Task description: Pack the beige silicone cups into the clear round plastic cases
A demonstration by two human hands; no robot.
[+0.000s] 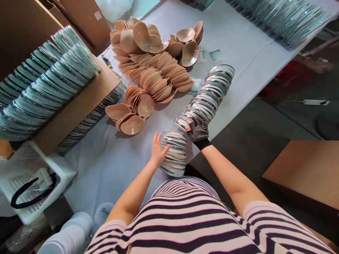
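Two hands here, left one (158, 150) bare, right one (198, 129) gloved. One bench (238, 46), one white basket (29, 165), two stacks of clear trays at the hands (209, 95). Beige cups (156, 76): way too many to count.

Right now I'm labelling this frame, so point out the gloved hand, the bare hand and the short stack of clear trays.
Gloved right hand (198, 129): head view, back of the glove.
Bare left hand (158, 151): head view, back of the hand.
Short stack of clear trays (174, 155): head view, side of the stack.
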